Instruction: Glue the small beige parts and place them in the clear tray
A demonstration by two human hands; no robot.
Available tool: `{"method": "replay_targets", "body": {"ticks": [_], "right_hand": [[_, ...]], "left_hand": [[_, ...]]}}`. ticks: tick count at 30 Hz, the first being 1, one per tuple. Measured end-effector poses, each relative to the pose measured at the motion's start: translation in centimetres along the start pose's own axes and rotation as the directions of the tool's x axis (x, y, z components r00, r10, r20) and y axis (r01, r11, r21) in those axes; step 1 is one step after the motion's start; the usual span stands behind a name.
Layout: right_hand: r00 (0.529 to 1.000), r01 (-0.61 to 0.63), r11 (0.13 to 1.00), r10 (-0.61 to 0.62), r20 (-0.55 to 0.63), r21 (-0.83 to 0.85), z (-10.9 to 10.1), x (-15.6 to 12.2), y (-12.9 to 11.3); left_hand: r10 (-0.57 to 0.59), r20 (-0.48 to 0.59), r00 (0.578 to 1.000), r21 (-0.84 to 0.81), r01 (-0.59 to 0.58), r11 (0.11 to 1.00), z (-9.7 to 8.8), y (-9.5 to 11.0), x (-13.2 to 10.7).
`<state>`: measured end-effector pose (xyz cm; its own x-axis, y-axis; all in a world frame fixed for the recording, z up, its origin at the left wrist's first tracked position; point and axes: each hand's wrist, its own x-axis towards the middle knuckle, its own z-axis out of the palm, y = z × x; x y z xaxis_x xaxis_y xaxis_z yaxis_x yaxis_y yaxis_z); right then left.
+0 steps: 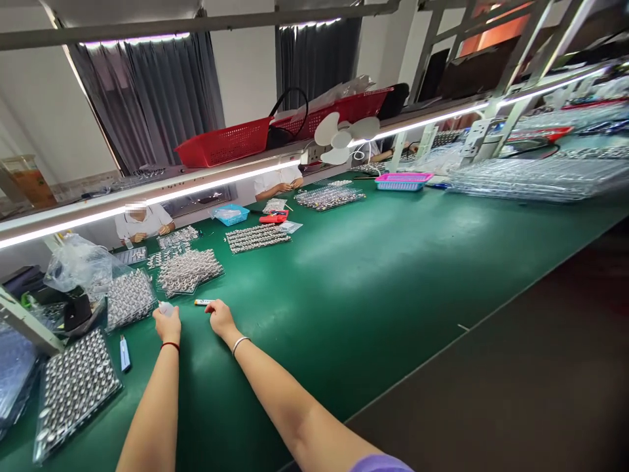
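Note:
My left hand (pixel 168 325) is closed around a small whitish plastic bottle (pixel 166 308), partly covered by my fingers. To its right, my right hand (pixel 222 320) has its fingers bent and pressed together at the right end of a short white tube with an orange tip (pixel 201 302). Just beyond both hands lies a stack of small metal parts on clear trays (pixel 189 270). Left of my left hand is another filled tray (pixel 130 296). A light-blue utility knife (pixel 124 354) lies on the green table nearby.
A large tray of round metal pieces (pixel 76 390) lies at the near left, with a plastic bag (pixel 81 262) behind it. Farther back are a blue basket (pixel 230 215), a pink basket (pixel 403 181) and a white fan (pixel 341 137). Two co-workers (pixel 145 223) sit opposite, under a lit shelf.

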<state>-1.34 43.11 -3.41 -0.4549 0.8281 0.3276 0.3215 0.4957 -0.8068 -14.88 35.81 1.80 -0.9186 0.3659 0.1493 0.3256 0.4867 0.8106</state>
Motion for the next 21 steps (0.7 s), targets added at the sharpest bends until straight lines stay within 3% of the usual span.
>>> {"method": "replay_targets", "body": {"ticks": [5, 7, 15, 21], "right_hand": [[0.985, -0.136, 0.967, 0.108, -0.133, -0.217, 0.3, -0.2, -0.9], [0.986, -0.143, 0.945, 0.109, -0.126, -0.294, 0.7, 0.1, -1.1], [0.997, 0.056, 0.896, -0.029, 0.068, -0.440, 1.3, 2.1, -1.2], [0.992, 0.115, 0.897, -0.083, 0.091, -0.426, 1.5, 2.1, -1.0]], "left_hand": [[0.098, 0.023, 0.995, 0.045, -0.099, 0.994, 1.6, 0.4, 0.8], [0.136, 0.031, 0.990, 0.056, -0.138, 0.989, 1.8, -0.1, 1.1], [0.175, 0.082, 0.981, 0.079, -0.181, 0.980, 2.2, -1.9, 3.1], [0.183, 0.025, 0.983, -0.027, -0.183, 0.983, 2.4, -2.6, 2.8]]}}
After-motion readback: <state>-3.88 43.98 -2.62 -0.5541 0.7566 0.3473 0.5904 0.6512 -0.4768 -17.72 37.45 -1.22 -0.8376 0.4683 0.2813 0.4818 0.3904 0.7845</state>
